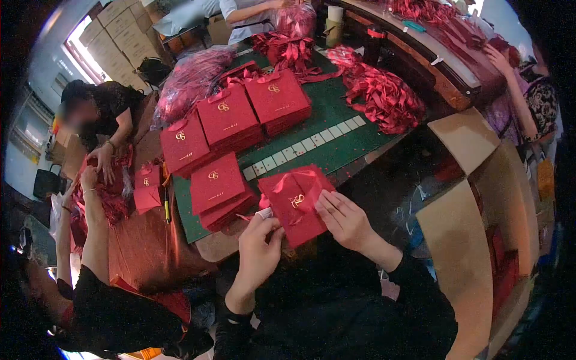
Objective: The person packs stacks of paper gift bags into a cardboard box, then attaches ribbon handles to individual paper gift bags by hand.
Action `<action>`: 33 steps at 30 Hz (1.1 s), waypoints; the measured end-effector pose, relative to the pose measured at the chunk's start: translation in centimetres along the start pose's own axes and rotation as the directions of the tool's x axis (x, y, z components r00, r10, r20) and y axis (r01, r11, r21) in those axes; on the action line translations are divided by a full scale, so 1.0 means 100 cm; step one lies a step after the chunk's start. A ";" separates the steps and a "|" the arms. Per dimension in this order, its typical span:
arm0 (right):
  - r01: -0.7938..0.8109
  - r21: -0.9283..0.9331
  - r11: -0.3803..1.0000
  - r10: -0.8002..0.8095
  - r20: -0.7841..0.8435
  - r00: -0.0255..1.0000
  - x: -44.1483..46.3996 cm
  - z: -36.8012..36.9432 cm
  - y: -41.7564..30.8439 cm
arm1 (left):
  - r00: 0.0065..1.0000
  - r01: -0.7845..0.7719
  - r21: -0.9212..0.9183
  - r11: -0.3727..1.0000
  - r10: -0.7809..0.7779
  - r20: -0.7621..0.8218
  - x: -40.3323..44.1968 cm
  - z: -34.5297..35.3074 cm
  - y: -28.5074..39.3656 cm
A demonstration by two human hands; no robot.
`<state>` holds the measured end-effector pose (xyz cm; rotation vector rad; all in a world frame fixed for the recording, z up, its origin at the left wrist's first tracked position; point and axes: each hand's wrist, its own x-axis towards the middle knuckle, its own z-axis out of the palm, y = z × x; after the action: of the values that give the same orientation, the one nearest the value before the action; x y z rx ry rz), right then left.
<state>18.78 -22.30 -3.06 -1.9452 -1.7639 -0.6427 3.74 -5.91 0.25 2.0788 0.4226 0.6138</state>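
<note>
A red paper bag (295,219) with gold lettering is held in front of my body, tilted, a pink-red ribbon lying across its face. My left hand (261,243) is at the bag's left edge, fingers curled in, with a pale wrap on one fingertip. On the bag's right side my right hand (345,221) presses its fingers together over the ribbon and the upper face. Just beyond and to the left lies a small pile of red bags (217,183) on the green mat (354,156). Taller stacks of red bags (228,114) stand behind it.
A strip of white rectangles (303,147) crosses the mat. Bundles of red ribbon (384,99) lie at the back right. Open cardboard boxes (459,240) stand at the right. Co-workers sit at the left (108,111), the back and the right. A yellow marker (167,211) lies at the left.
</note>
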 end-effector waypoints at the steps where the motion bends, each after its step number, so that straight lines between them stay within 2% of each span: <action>1: -0.004 -0.009 1.000 0.004 0.000 1.000 0.002 -0.008 0.000 | 0.998 -0.061 0.123 0.991 0.060 0.010 -0.002 -0.004 0.006; 2: 0.024 -0.045 0.999 -0.024 -0.014 1.000 0.003 -0.015 0.002 | 0.992 -0.124 0.242 0.962 0.121 0.027 -0.004 -0.007 0.014; 6: 0.074 -0.135 0.988 -0.082 -0.054 0.995 0.010 -0.029 0.008 | 0.975 -0.220 0.329 0.918 0.214 0.056 0.002 -0.018 0.032; 8: 0.067 -0.158 0.985 -0.080 -0.074 0.994 0.014 -0.030 0.009 | 0.974 -0.226 0.341 0.913 0.211 0.080 0.006 -0.023 0.034; 9: 0.067 -0.173 0.983 -0.084 -0.090 0.992 0.015 -0.030 0.010 | 0.967 -0.246 0.360 0.900 0.252 0.030 0.009 -0.026 0.033; 10: -0.027 -0.156 0.987 0.011 -0.099 0.995 0.014 -0.032 0.017 | 0.956 -0.264 0.379 0.887 0.293 -0.019 0.013 -0.030 0.032; 11: -0.121 -0.139 0.983 0.106 -0.107 0.989 0.010 -0.036 0.028 | 0.952 -0.133 0.467 0.874 0.244 -0.186 0.017 -0.043 0.028; 12: -0.155 -0.288 0.945 0.125 -0.120 0.985 0.001 -0.036 0.044 | 0.930 -0.132 0.440 0.888 0.265 -0.255 0.026 -0.062 0.030; 14: -0.152 -0.234 0.960 0.119 -0.151 0.981 0.001 -0.041 0.054 | 0.942 -0.274 0.286 0.918 0.317 -0.114 0.028 -0.079 0.015; 15: -0.180 -0.103 0.978 0.161 -0.173 0.972 0.003 -0.042 0.053 | 0.938 -0.289 0.286 0.914 0.330 -0.107 0.034 -0.079 0.018; 16: -0.203 0.032 0.979 0.206 -0.184 0.961 0.004 -0.042 0.052 | 0.924 -0.264 0.339 0.903 0.338 -0.179 0.036 -0.078 0.021; 17: -0.254 0.185 0.949 0.292 -0.225 0.929 0.007 -0.041 0.057 | 0.905 -0.233 0.388 0.892 0.345 -0.249 0.038 -0.075 0.023; 18: -0.428 0.362 0.828 0.531 -0.261 0.806 0.015 -0.040 0.063 | 0.902 -0.209 0.318 0.925 0.308 -0.303 0.043 -0.071 0.024; 19: -0.542 0.534 0.648 0.734 -0.249 0.632 0.028 -0.039 0.072 | 0.901 -0.220 0.315 0.923 0.316 -0.297 0.047 -0.067 0.023; 20: -0.425 0.468 0.775 0.630 -0.512 0.584 0.051 -0.043 0.093 | 0.901 -0.217 0.336 0.917 0.320 -0.291 0.050 -0.063 0.021; 21: -0.415 0.391 0.821 0.569 -0.620 0.541 0.075 -0.051 0.118 | 0.901 -0.215 0.357 0.909 0.325 -0.285 0.054 -0.061 0.020; 22: -0.155 0.825 0.543 0.793 -0.443 0.417 0.091 -0.043 0.152 | 0.923 -0.197 0.498 0.845 0.331 -0.197 0.054 -0.064 0.015; 25: -0.287 0.905 0.315 0.937 -0.247 0.247 0.126 -0.003 0.265 | 0.962 -0.092 0.671 0.735 0.239 -0.129 0.053 -0.063 -0.021; 26: -0.279 0.927 0.250 0.957 -0.192 0.218 0.130 0.042 0.320 | 0.970 -0.062 0.728 0.682 0.212 -0.116 0.050 -0.063 -0.028; 28: -0.516 0.839 0.172 0.964 -0.035 0.264 0.136 0.097 0.373 | 0.985 0.001 0.797 0.604 0.138 -0.105 0.042 -0.065 -0.047; 29: -0.557 0.800 0.224 0.944 -0.037 0.327 0.137 0.113 0.377 | 0.990 0.023 0.833 0.552 0.105 -0.097 0.041 -0.065 -0.048; 30: -0.680 0.672 0.294 0.936 -0.057 0.349 0.133 0.145 0.399 | 0.994 0.044 0.867 0.497 0.069 -0.090 0.040 -0.065 -0.047; 31: -0.712 0.645 0.277 0.921 0.033 0.388 0.129 0.158 0.400 | 0.996 0.079 0.867 0.492 -0.009 -0.086 0.038 -0.067 -0.052; 32: -0.756 0.612 0.231 0.921 0.114 0.374 0.125 0.185 0.415 | 0.996 0.084 0.867 0.492 -0.007 -0.092 0.039 -0.066 -0.051; 33: -0.795 0.555 0.244 0.929 0.101 0.356 0.126 0.191 0.413 | 0.996 0.084 0.879 0.470 -0.044 -0.072 0.038 -0.065 -0.048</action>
<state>61.81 -4.70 -11.05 -1.9100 -0.3345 0.0517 2.87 2.99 0.31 3.0323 1.0132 0.4015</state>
